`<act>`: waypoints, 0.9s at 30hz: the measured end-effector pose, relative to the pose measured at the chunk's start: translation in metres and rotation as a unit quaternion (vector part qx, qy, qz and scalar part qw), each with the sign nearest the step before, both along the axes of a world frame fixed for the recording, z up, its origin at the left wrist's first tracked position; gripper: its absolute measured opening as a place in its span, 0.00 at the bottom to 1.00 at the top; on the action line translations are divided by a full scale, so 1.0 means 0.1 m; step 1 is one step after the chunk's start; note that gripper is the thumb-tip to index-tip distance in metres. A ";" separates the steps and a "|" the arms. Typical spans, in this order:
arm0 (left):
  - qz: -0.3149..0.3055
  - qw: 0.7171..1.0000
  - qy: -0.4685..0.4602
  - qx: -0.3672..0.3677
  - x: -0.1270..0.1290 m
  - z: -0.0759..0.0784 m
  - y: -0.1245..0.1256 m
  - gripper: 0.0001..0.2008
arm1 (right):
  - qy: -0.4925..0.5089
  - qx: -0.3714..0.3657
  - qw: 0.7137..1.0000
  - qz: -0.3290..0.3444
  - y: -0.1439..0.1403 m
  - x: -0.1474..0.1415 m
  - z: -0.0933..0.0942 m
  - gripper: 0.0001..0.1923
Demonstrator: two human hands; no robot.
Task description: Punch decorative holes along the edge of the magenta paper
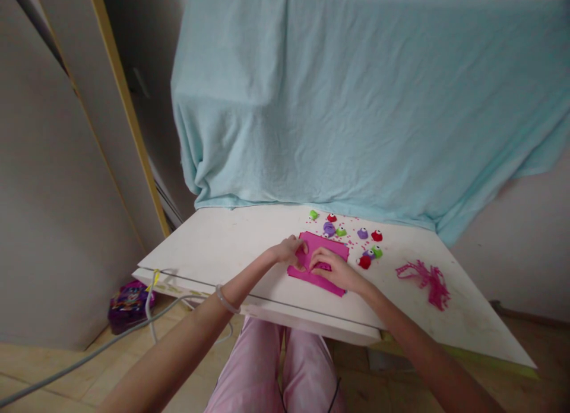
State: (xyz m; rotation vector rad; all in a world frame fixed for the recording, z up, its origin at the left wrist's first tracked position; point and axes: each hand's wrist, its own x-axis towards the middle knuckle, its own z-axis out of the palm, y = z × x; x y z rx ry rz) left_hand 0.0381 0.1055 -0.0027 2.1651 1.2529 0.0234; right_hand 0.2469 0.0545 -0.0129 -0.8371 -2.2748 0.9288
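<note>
A bright pink rectangular sheet (323,242) lies flat on the white tabletop in front of me. My left hand (290,251) rests on its left side, thumb and forefinger spread apart with nothing visible between them. Over the middle of the sheet, my right hand (335,270) has its fingers bent and drawn together at the tips; any small thing in them is hidden. Just beyond the sheet sit several small coloured pieces with white eye-like dots, among them a purple one (329,228), a green one (341,232) and a red one (364,262).
Tiny pink bits are scattered around the coloured pieces. A tangle of pink perforated strips (430,284) lies on the right of the white table (214,240). A light blue cloth (356,104) hangs behind. Grey cable (102,349) and a purple bag (129,306) are at lower left.
</note>
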 end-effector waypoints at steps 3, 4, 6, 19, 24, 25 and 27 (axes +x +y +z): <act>0.005 1.000 0.002 -0.006 0.00 0.02 -0.01 0.32 | -0.007 -0.008 1.000 -0.004 -0.01 0.08 -0.01 0.07; 0.006 1.000 0.001 -0.008 0.00 0.01 -0.01 0.32 | -0.012 -0.011 1.000 -0.005 -0.01 0.12 -0.01 0.08; 0.006 1.000 -0.002 -0.009 0.00 -0.02 0.01 0.32 | -0.022 -0.015 1.000 -0.008 -0.01 0.21 -0.04 0.08; -0.018 1.000 -0.006 -0.007 -0.02 -0.04 0.06 0.32 | -0.038 -0.043 0.998 0.029 0.00 0.35 0.01 0.12; 0.039 0.998 0.023 0.046 0.10 -0.05 -0.07 0.33 | -0.012 -0.023 1.000 0.009 0.01 0.29 -0.01 0.11; 0.050 0.997 0.027 0.060 0.12 -0.06 -0.10 0.34 | -0.010 -0.019 1.000 0.005 0.01 0.28 -0.02 0.10; 0.062 0.995 0.033 0.075 0.14 -0.08 -0.14 0.35 | -0.008 -0.011 1.000 -0.002 0.01 0.27 -0.04 0.09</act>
